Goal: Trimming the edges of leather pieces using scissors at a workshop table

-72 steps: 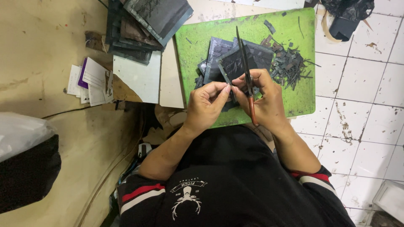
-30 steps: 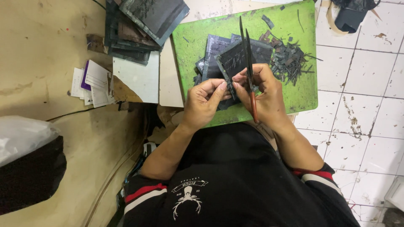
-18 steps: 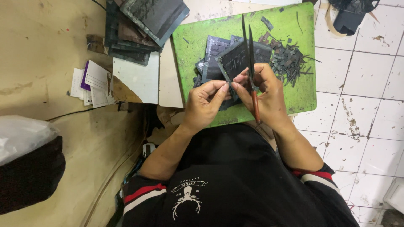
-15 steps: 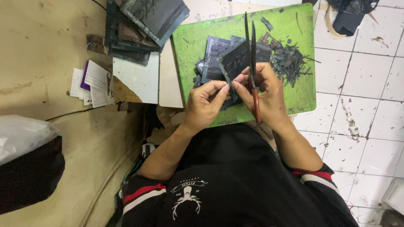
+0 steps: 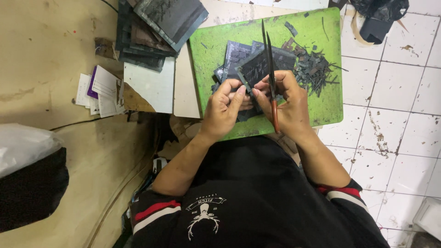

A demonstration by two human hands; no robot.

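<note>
Above the green board (image 5: 321, 105), the left hand (image 5: 223, 108) pinches the near corner of a dark sheet piece (image 5: 259, 66), fingers closed on it; the right hand (image 5: 289, 103) is closed around the red-handled scissors (image 5: 271, 78), blades nearly shut and pointing away from the body; the piece lies just left of the blades, its long axis running up-right toward them; dark offcuts (image 5: 317, 69) lie to the right; a stack of dark sheets (image 5: 151, 32) sits well left.

- Green cutting board (image 5: 321, 108) on a white tiled floor (image 5: 395, 82).
- On the board: dark rectangular sheets (image 5: 236, 53) and a heap of dark offcut strips (image 5: 314, 69).
- Beside it, a stack of dark sheets (image 5: 151, 32).
</note>
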